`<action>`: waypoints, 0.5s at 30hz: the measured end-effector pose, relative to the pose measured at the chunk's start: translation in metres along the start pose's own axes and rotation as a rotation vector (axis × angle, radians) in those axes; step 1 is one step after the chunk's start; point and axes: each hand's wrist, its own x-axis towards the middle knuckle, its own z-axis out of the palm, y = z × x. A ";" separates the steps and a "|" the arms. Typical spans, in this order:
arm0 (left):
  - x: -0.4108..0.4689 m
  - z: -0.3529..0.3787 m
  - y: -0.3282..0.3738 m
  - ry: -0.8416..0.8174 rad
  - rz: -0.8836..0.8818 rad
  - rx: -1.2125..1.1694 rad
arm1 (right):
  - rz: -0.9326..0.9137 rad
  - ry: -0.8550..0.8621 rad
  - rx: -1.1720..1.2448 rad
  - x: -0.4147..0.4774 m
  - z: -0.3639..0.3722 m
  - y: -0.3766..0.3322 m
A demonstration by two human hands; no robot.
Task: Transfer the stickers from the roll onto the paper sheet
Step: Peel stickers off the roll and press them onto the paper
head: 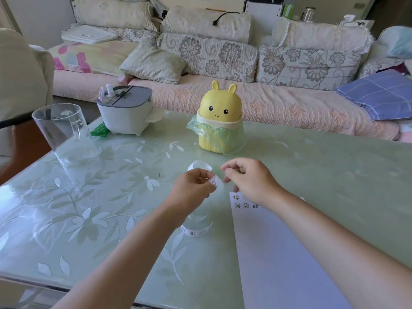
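In the head view, the left hand (pixel 193 188) pinches the sticker strip (pixel 217 183) above the tabletop (pixel 107 197). The strip's loose coils curl both far of the hand and near, under the wrist. Just right of it, the right hand (pixel 248 178) has its fingers curled and its thumb and forefinger tips together. Whether a sticker sits between them I cannot tell. The paper sheet (pixel 278 253) lies near right, with a few stickers (pixel 246 205) at its far left corner. The strip looks feather-light, floppy and springy. Each sticker is probably thin and tacky, so it is best lifted by an edge with the backing held taut.
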 end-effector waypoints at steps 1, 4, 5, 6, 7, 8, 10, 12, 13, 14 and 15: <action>-0.001 0.004 0.000 0.006 0.019 0.000 | 0.041 -0.016 0.051 -0.006 -0.004 -0.001; -0.003 0.014 0.002 0.028 0.037 -0.031 | 0.142 -0.076 0.205 -0.022 -0.014 0.002; -0.004 0.017 0.003 0.032 0.037 -0.043 | 0.165 -0.085 0.255 -0.026 -0.016 0.004; -0.005 0.020 0.004 0.029 0.039 -0.050 | 0.183 -0.088 0.291 -0.030 -0.017 0.007; -0.005 0.023 0.005 0.021 0.041 -0.045 | 0.199 -0.084 0.318 -0.033 -0.018 0.009; -0.006 0.026 0.006 0.010 0.042 -0.030 | 0.214 -0.074 0.336 -0.034 -0.019 0.011; -0.008 0.033 0.009 -0.014 0.046 -0.013 | 0.231 -0.056 0.355 -0.036 -0.022 0.016; -0.010 0.039 0.011 -0.029 0.049 -0.025 | 0.226 -0.057 0.355 -0.035 -0.025 0.020; -0.010 0.042 0.012 -0.034 0.048 -0.024 | 0.216 -0.054 0.349 -0.034 -0.026 0.021; -0.009 0.043 0.013 -0.041 0.043 -0.026 | 0.202 -0.045 0.345 -0.034 -0.027 0.022; -0.008 0.044 0.013 -0.050 0.035 -0.033 | 0.187 -0.031 0.343 -0.033 -0.028 0.023</action>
